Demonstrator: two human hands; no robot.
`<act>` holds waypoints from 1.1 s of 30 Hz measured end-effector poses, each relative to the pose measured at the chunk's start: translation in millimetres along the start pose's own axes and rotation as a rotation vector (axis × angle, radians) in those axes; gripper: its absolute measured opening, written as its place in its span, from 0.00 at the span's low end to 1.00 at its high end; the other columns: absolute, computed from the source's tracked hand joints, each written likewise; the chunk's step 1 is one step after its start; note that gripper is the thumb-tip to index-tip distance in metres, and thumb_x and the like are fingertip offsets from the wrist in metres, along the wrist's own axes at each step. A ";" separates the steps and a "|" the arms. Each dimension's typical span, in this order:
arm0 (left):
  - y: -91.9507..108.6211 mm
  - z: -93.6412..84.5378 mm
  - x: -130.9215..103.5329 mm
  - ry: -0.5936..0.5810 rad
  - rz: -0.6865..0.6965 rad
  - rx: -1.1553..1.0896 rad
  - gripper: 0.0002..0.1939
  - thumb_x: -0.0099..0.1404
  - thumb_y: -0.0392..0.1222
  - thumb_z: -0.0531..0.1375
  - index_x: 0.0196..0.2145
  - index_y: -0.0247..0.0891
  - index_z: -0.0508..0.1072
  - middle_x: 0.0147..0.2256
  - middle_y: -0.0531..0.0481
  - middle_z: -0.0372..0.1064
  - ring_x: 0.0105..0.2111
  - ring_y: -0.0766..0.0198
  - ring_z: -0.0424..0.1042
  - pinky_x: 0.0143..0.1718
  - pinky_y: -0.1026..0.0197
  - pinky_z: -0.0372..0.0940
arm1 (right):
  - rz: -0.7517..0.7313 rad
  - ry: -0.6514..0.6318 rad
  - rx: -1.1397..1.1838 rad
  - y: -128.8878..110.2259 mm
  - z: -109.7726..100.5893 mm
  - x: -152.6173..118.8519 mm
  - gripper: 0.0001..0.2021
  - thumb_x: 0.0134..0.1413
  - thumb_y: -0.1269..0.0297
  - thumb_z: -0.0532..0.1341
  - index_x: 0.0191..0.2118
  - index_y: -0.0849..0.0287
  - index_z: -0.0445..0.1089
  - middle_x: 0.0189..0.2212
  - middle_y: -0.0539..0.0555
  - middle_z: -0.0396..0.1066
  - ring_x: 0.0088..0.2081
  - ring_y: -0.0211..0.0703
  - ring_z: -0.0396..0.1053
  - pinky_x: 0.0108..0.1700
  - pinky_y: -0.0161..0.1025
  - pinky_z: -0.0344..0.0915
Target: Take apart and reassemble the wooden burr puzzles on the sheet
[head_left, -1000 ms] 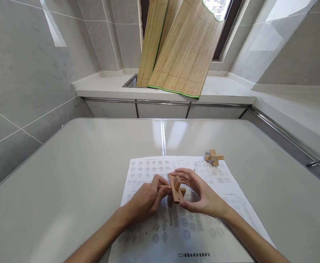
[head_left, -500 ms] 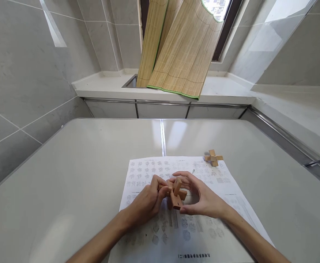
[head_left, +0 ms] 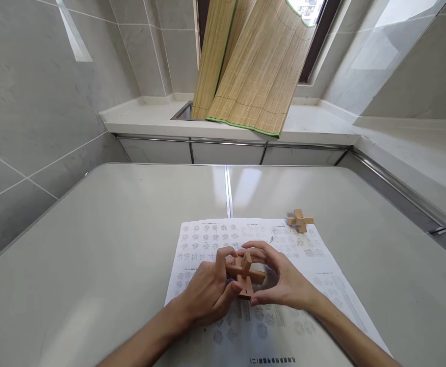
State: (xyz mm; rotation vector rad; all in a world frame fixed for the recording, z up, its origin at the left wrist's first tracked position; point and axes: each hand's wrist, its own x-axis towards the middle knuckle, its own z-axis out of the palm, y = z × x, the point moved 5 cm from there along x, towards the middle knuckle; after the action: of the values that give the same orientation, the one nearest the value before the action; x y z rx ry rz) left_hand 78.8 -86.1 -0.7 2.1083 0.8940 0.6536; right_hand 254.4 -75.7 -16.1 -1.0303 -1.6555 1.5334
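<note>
1. Surface (head_left: pixel 93 244), pale and glossy, beneath the fingers and well beyond on every side; slick finish a likely cause of skidding for any dropped wood.
2. Printed sheet (head_left: pixel 245 341), directly under both sets of fingers; possible creasing or shifting from any drag across the paper.
3. Right fingers (head_left: pixel 267 251), arched wide and gripping lengthwise, thumb tip at the near end of the wood, other fingertips around the far end, exact contact there partly hidden; slipping possible from so slight a hold.
4. Left fingers (head_left: pixel 221 259), curled closed on the wood's left side, thumb low, index finger high; risk of twisting through uneven pressure against the opposite hold.
5. Wooden assembly (head_left: pixel 247 288), between both sets of fingers, over the sheet, resting or lifted impossible to tell; coming apart possible with loose joints.
6. Wooden cross (head_left: pixel 299 220), beyond the right fingers, well apart, at the sheet's far right corner; a knock possible from a wide outward swing.
7. Crossbar (head_left: pixel 257 277), running from the left fingers into the hollow of the right; jamming possible if pushed askew.
8. Short peg (head_left: pixel 246 264), jutting up between the fingers, seemingly tilted; snagging possible on a passing fingertip.
</note>
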 end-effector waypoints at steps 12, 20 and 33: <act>-0.1 -4.4 -0.2 0.081 -0.016 -0.078 0.24 0.79 0.64 0.34 0.56 0.44 0.48 0.41 0.45 0.76 0.35 0.57 0.74 0.41 0.53 0.64 | 0.012 -0.014 0.216 3.4 4.3 3.3 0.38 0.44 0.53 0.81 0.60 0.47 0.66 0.61 0.60 0.72 0.64 0.61 0.70 0.64 0.61 0.68; -11.4 -8.1 0.5 0.207 -0.079 -0.204 0.25 0.78 0.65 0.34 0.59 0.46 0.46 0.44 0.47 0.65 0.31 0.64 0.62 0.35 0.57 0.63 | -0.071 0.195 0.218 -1.3 -14.0 4.1 0.35 0.47 0.43 0.77 0.57 0.47 0.65 0.63 0.61 0.71 0.64 0.62 0.69 0.66 0.62 0.66; -14.3 -5.6 0.7 0.064 -0.184 -0.155 0.28 0.78 0.65 0.33 0.50 0.41 0.57 0.26 0.59 0.52 0.22 0.64 0.53 0.27 0.60 0.53 | -0.391 0.707 -0.716 -14.4 -38.5 -6.7 0.30 0.56 0.55 0.74 0.59 0.47 0.62 0.61 0.60 0.69 0.63 0.65 0.68 0.63 0.66 0.65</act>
State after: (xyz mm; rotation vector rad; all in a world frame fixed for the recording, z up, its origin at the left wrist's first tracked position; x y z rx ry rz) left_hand 69.9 -76.3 -8.6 1.8525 1.0247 0.6744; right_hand 289.5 -63.1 2.6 -1.2943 -1.7300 0.2299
